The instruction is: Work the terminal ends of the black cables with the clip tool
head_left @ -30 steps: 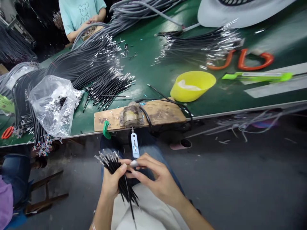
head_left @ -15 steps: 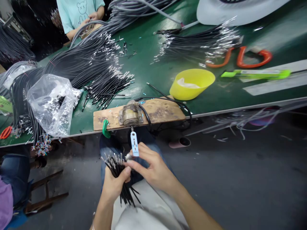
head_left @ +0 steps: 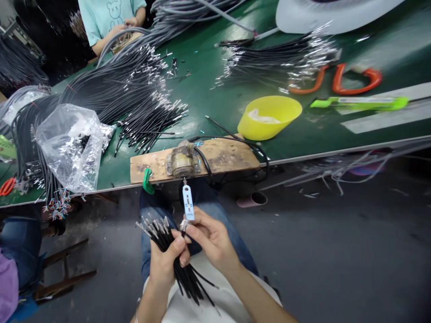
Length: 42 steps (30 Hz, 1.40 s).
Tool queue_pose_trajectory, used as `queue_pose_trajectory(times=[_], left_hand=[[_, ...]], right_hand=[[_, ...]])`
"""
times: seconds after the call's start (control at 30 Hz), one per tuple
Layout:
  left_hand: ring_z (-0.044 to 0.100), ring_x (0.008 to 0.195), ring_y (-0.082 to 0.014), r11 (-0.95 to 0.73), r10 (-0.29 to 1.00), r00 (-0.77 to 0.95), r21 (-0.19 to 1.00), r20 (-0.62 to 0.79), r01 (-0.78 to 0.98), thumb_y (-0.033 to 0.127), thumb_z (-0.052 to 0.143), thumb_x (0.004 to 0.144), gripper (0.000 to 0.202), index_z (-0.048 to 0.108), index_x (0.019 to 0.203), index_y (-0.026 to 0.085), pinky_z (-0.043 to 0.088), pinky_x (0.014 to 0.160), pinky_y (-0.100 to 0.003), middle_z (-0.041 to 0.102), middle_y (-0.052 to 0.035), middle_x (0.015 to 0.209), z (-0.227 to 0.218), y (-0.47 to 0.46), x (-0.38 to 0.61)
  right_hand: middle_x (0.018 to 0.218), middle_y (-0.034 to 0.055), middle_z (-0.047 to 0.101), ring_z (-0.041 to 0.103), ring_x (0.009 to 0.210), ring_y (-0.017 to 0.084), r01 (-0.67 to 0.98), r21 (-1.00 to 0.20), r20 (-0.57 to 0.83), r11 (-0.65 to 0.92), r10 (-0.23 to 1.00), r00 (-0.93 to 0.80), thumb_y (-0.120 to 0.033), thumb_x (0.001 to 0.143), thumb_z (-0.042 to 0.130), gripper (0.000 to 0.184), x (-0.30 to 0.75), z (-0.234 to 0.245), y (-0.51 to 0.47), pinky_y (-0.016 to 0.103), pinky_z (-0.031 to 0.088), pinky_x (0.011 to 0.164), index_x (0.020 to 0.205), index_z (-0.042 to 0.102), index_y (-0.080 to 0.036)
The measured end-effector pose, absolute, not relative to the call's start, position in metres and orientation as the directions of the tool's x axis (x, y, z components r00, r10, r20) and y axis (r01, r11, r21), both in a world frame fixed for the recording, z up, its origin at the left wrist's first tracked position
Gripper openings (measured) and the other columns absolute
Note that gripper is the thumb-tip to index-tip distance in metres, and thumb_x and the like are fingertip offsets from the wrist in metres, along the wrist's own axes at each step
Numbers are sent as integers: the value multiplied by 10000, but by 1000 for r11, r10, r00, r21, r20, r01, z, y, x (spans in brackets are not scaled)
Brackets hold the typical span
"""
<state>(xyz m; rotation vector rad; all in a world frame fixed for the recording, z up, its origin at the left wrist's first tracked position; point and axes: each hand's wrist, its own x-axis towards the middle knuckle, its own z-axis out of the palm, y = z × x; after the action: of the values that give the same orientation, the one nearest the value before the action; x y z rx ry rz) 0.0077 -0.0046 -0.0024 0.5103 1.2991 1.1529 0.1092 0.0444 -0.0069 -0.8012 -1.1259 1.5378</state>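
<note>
A bundle of short black cables [head_left: 193, 282] with bare silvery ends is wrapped in my left hand [head_left: 164, 260], tilted over my lap. Beside it, my right hand [head_left: 213, 240] pinches the whitish silver end of one cable [head_left: 183, 225] between thumb and fingertips. Just above those fingertips hangs a light blue plastic piece [head_left: 188, 204] with a slot, fixed to the shaft of a small motor [head_left: 183, 161]. The motor is mounted on a wooden board [head_left: 229, 154] at the table edge. Whether the pinched end touches the blue piece, I cannot tell.
A green clamp [head_left: 148, 181] grips the board's left end. On the green table [head_left: 202, 89] are a yellow cup [head_left: 269, 119], black cable piles [head_left: 148, 125], a plastic bag [head_left: 72, 148], orange-handled pliers [head_left: 357, 80] and a green cutter knife [head_left: 360, 103]. A co-worker [head_left: 112, 22] sits opposite.
My right hand has gone from fingers apart beside the bundle to pinching a cable end below the blue piece. The bundle has tilted, its lower ends swinging right.
</note>
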Motion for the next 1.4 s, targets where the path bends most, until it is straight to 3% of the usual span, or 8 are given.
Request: queue_pose_trajectory(times=[0.07, 0.17, 0.43, 0.6, 0.67, 0.83, 1.1, 1.4], left_hand=[[313, 320, -44, 424, 868, -91, 823, -489, -379, 562, 702, 597, 419, 598, 633, 158, 231, 362, -221, 388, 47, 373, 1, -5, 7], [286, 307, -30, 451, 863, -43, 807, -503, -380, 530, 702, 623, 394, 612, 612, 146, 227, 342, -210, 364, 50, 375, 6, -4, 4], [317, 319, -39, 422, 886, -51, 846, -461, -327, 525, 708, 625, 389, 603, 593, 152, 227, 364, -222, 403, 39, 388, 9, -1, 5], [335, 327, -51, 390, 898, -83, 869, -432, -304, 483, 699, 664, 358, 577, 574, 159, 236, 369, -228, 417, 36, 380, 5, -1, 7], [339, 345, -48, 369, 905, -103, 882, -413, -294, 500, 695, 658, 361, 610, 616, 152, 242, 367, -228, 463, 23, 456, 4, 0, 5], [501, 565, -104, 263, 932, -198, 943, -303, -204, 378, 789, 578, 268, 668, 620, 143, 394, 530, -248, 538, -7, 642, 2, 3, -2], [541, 634, -138, 136, 947, -282, 986, -157, -93, 311, 759, 631, 164, 688, 656, 166, 422, 615, -274, 566, -15, 665, 10, -2, -1], [571, 679, -163, 123, 943, -300, 988, -144, -90, 313, 747, 648, 168, 718, 664, 148, 439, 713, -304, 613, -41, 676, 10, 13, 3]], right_hand=[[620, 3, 494, 437, 512, 114, -475, -832, -71, -288, 903, -423, -403, 803, 562, 255, 111, -10, 45, 250, 386, 483, 708, 592, -168], [651, 5, 517, 469, 561, 117, -494, -788, -108, -367, 873, -475, -449, 740, 629, 290, 117, -11, 49, 239, 413, 517, 777, 635, -162], [576, -7, 498, 490, 526, 124, -417, -895, 20, -156, 921, -389, -345, 761, 628, 260, 121, -3, 51, 251, 406, 510, 581, 543, -177], [635, 14, 530, 479, 634, 149, -220, -944, 269, 247, 960, -74, -211, 782, 595, 178, 118, -3, 46, 280, 394, 609, 606, 574, -190], [666, 17, 536, 479, 648, 148, -283, -947, 213, 152, 957, -197, -269, 791, 598, 158, 122, -4, 49, 282, 399, 620, 656, 594, -187], [619, -12, 526, 483, 591, 113, -346, -817, -122, -461, 725, -678, -506, 622, 720, 383, 136, -6, 74, 238, 395, 569, 702, 613, -148], [506, -39, 505, 401, 505, 74, -387, -843, -204, -373, 888, -411, -567, 532, 733, 447, 126, 19, 110, 210, 309, 488, 548, 627, -132], [508, -15, 562, 472, 485, 76, -626, -569, -271, -534, 840, -470, -521, 523, 772, 395, 106, 20, 99, 197, 376, 492, 562, 668, -142]])
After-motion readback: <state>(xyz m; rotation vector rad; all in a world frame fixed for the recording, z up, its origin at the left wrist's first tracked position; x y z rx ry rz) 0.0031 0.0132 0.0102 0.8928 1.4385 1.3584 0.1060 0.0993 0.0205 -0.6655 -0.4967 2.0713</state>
